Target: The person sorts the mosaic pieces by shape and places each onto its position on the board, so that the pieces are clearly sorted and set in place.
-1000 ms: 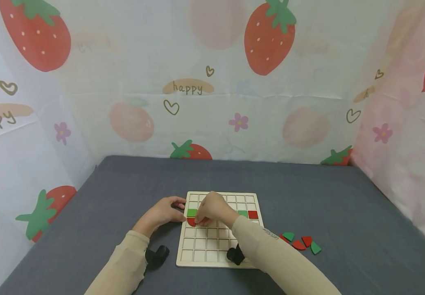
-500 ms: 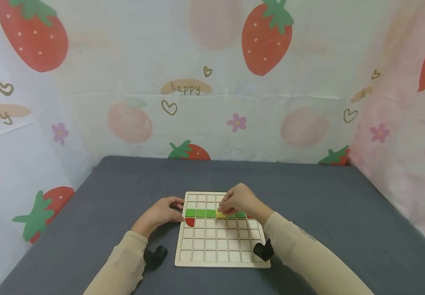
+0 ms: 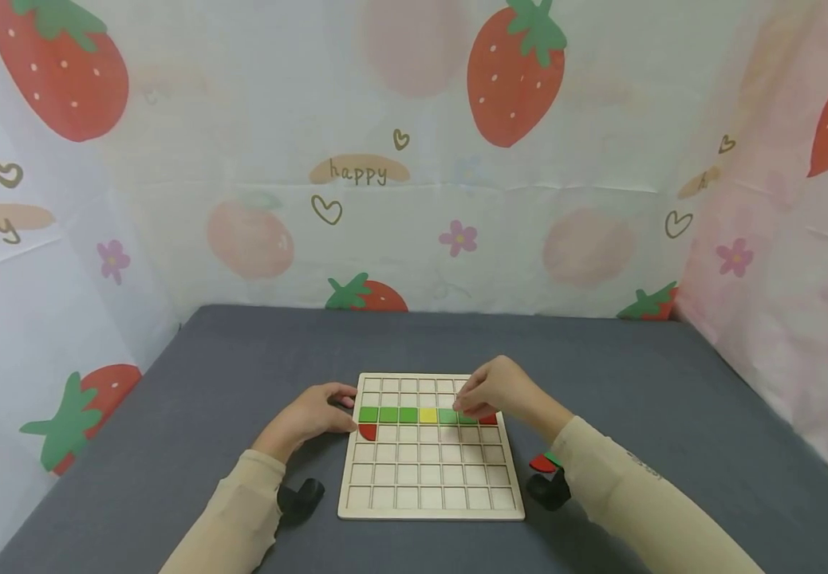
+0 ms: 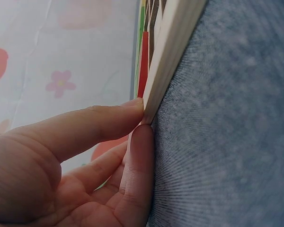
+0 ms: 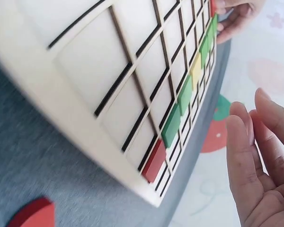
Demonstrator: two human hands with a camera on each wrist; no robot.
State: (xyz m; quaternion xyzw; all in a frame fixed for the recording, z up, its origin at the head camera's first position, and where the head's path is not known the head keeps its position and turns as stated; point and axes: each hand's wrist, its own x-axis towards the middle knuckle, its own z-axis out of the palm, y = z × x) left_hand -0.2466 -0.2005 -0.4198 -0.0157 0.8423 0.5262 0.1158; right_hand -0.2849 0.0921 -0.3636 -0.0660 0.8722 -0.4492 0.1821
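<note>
A wooden grid board (image 3: pixel 431 515) lies on the dark cloth. One row carries several green squares (image 3: pixel 388 415), a yellow square (image 3: pixel 428 415) near its middle and a red square (image 5: pixel 155 161) at its right end. Below the leftmost green square sits a red round-edged piece (image 3: pixel 368 432). My left hand (image 3: pixel 313 416) touches the board's left edge with thumb and fingertips, close to that red piece in the left wrist view. Over the right part of the row hovers my right hand (image 3: pixel 500 391), fingers loosely bent with nothing between them; it partly covers the squares there.
Right of the board lie a red piece (image 3: pixel 542 463) and a green piece (image 3: pixel 553 458), partly hidden by the right sleeve and black wrist camera (image 3: pixel 549 488). A second black wrist camera (image 3: pixel 302 501) hangs under the left wrist. A strawberry-print curtain (image 3: pixel 414 239) stands behind the table.
My right hand has moved right, from beside the red piece, across the yellow square, to the row's right part. The left hand stays at the board's edge.
</note>
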